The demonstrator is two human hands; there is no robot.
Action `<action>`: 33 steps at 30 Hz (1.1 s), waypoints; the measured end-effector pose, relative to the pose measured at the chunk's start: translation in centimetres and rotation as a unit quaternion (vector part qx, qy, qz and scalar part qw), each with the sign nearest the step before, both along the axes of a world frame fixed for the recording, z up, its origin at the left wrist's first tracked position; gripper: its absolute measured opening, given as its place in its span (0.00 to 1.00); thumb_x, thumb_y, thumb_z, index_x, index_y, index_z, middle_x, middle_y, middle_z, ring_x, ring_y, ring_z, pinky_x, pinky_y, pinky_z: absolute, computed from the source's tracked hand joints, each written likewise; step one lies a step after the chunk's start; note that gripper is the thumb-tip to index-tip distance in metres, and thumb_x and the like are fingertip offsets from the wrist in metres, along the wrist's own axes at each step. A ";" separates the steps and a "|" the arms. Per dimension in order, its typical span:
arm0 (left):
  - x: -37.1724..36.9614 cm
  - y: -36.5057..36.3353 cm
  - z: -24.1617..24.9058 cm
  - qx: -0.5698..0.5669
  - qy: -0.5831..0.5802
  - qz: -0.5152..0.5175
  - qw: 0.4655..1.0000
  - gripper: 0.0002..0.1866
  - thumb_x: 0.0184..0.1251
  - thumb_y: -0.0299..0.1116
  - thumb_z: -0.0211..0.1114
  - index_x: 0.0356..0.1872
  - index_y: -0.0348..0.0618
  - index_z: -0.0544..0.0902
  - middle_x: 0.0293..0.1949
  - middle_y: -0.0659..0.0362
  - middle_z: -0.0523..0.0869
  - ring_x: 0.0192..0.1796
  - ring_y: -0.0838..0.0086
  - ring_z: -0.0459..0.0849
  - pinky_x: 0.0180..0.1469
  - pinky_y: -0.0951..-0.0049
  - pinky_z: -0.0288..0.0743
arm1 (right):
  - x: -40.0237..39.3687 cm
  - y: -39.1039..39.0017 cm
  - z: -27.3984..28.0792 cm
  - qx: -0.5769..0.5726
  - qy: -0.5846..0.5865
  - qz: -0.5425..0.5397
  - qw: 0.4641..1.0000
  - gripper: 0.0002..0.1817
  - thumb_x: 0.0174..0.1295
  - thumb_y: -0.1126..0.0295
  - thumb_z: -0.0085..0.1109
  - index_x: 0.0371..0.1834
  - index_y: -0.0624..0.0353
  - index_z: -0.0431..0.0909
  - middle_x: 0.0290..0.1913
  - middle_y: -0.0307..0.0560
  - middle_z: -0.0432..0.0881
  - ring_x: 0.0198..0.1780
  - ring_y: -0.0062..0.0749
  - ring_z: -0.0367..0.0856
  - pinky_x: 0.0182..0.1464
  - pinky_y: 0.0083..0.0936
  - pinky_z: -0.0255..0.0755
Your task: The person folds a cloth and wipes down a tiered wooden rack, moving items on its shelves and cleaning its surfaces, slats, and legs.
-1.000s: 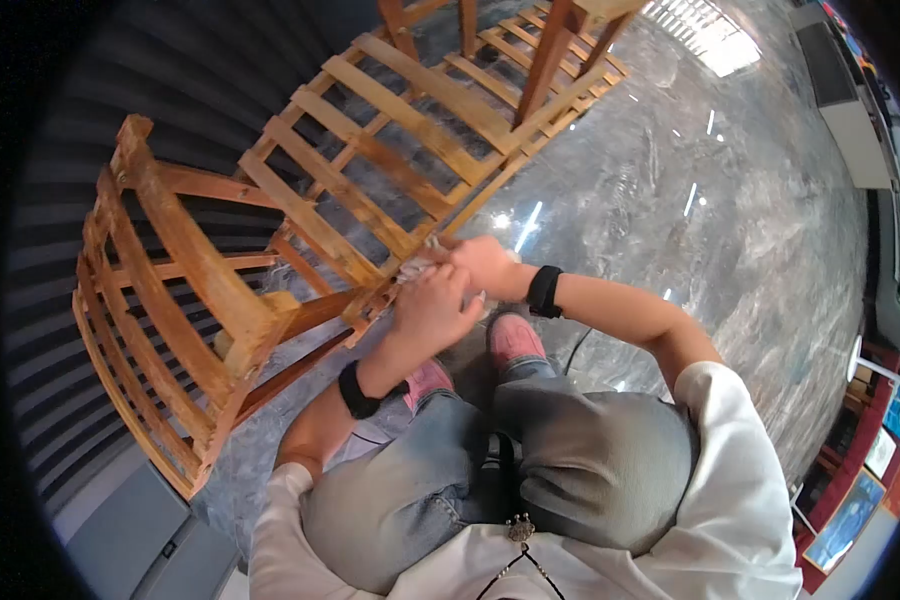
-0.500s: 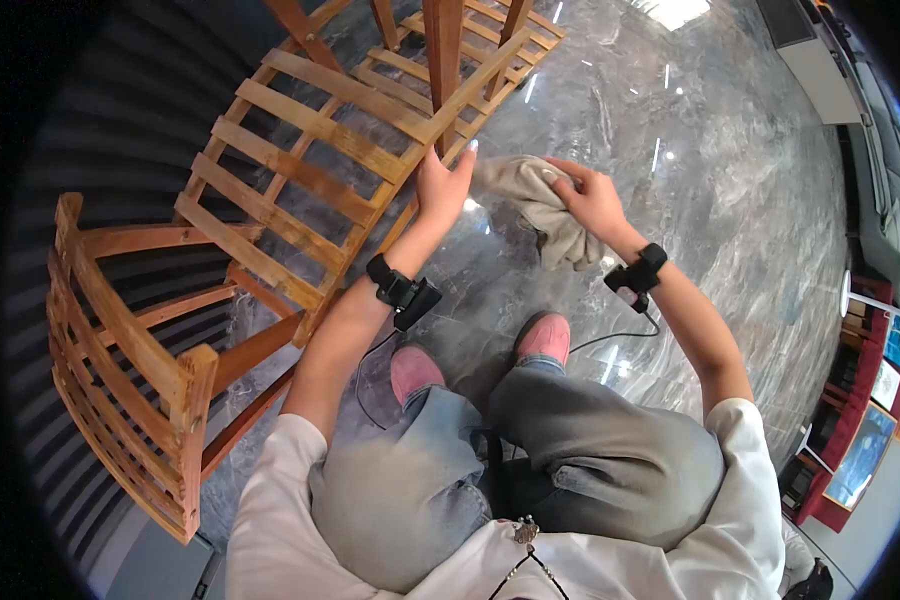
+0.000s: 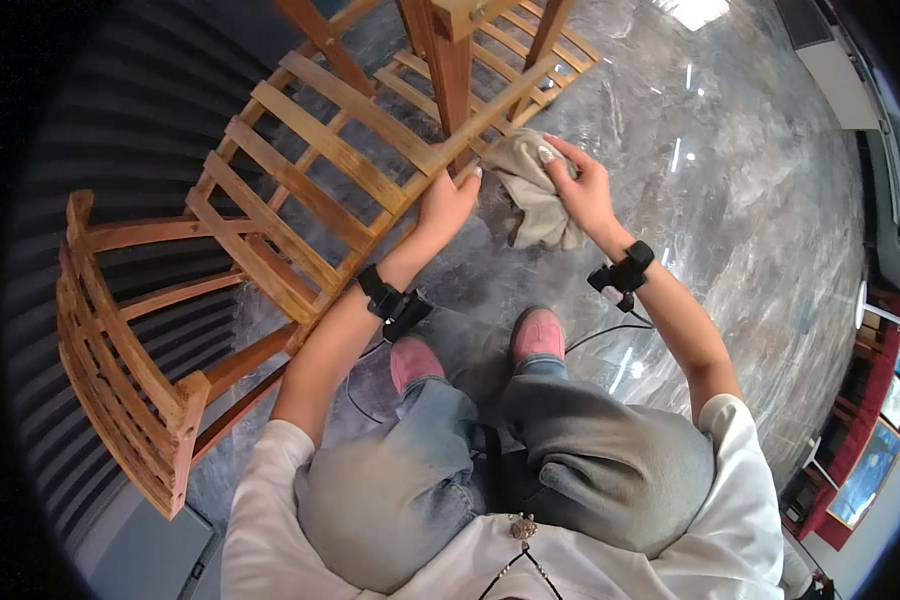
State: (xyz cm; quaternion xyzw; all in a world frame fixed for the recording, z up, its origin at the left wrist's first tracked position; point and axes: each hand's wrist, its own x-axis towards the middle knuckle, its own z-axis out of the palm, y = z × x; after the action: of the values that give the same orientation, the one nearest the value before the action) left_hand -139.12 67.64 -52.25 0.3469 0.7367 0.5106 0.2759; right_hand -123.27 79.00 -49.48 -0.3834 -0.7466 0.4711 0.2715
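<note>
My right hand (image 3: pixel 586 190) is closed on a crumpled beige-grey cloth (image 3: pixel 530 200), its thumb on top and the cloth hanging down toward the floor. The upper part of the cloth lies against the edge of a slatted wooden rack (image 3: pixel 378 232). My left hand (image 3: pixel 447 208) grips the rack's long side rail beside a dark upright post (image 3: pixel 454 95). Its thumb shows on the near side, while the other fingers are mostly hidden behind the wood.
More slatted tiers (image 3: pixel 410 85) of wood stand at the far end, and a curved slatted end (image 3: pixel 130 370) at the left. Dark ribbed wall (image 3: pixel 60 180) runs behind. A thin cable (image 3: pixel 610 328) hangs from the right wrist strap. Grey marbled floor (image 3: pixel 730 230) extends to the right.
My right hand has moved slightly up and left, bringing the cloth to the rack's edge. The left hand is a little lower in view, its fingers further behind the rail.
</note>
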 end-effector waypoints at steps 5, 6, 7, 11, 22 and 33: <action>1.0 -1.7 -1.0 0.005 0.062 -0.014 0.998 0.26 0.55 0.37 0.60 0.52 0.30 0.67 0.51 0.44 0.73 0.57 0.56 0.69 0.58 0.65 0.60 | -3.7 -0.7 -1.3 0.079 0.013 0.008 0.997 0.16 0.57 0.69 0.54 0.49 0.59 0.76 0.40 0.48 0.81 0.42 0.22 0.77 0.45 0.20 0.70; 1.1 -1.9 -0.4 -0.014 0.037 -0.025 0.999 0.27 0.56 0.36 0.59 0.53 0.31 0.66 0.53 0.44 0.71 0.58 0.56 0.68 0.58 0.64 0.60 | -4.5 -0.7 -1.4 0.094 -0.002 -0.008 0.996 0.16 0.56 0.70 0.54 0.49 0.59 0.76 0.39 0.49 0.81 0.41 0.22 0.77 0.44 0.21 0.70; 1.2 -2.2 0.2 -0.031 0.011 -0.034 0.999 0.27 0.56 0.36 0.58 0.54 0.31 0.65 0.54 0.43 0.70 0.59 0.56 0.67 0.58 0.64 0.60 | -5.5 -0.7 -1.2 0.111 -0.018 -0.022 0.993 0.17 0.56 0.70 0.55 0.49 0.58 0.76 0.39 0.49 0.81 0.40 0.22 0.77 0.43 0.21 0.70; 0.9 -2.9 1.5 -0.099 0.026 -0.089 0.991 0.29 0.55 0.35 0.56 0.57 0.34 0.61 0.55 0.42 0.67 0.60 0.53 0.65 0.60 0.63 0.58 | -8.8 0.1 -0.5 0.190 0.076 0.021 0.979 0.11 0.55 0.73 0.54 0.42 0.61 0.77 0.37 0.57 0.79 0.42 0.47 0.78 0.43 0.30 0.70; 0.1 -5.1 -1.0 0.102 0.038 -0.072 0.991 0.23 0.54 0.27 0.55 0.54 0.37 0.66 0.49 0.45 0.73 0.54 0.52 0.69 0.57 0.63 0.61 | -16.4 3.7 -5.2 0.471 -0.106 0.112 0.869 0.39 0.44 0.51 0.62 0.62 0.45 0.59 0.60 0.63 0.58 0.51 0.64 0.67 0.51 0.46 0.66; -1.5 -6.4 -8.4 -0.015 0.527 -0.116 0.842 0.31 0.54 0.37 0.62 0.55 0.30 0.61 0.59 0.40 0.59 0.62 0.47 0.57 0.63 0.54 0.51 | -16.1 3.7 -4.9 0.371 -0.126 0.150 0.908 0.22 0.55 0.72 0.47 0.56 0.45 0.69 0.57 0.46 0.69 0.46 0.48 0.72 0.48 0.40 0.68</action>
State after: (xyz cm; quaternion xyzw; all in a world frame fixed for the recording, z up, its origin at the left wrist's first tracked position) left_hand -140.62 61.28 -60.62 0.6423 0.7332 0.2037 -0.0912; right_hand -139.35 82.71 -54.34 -0.1945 -0.9441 0.1436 0.2242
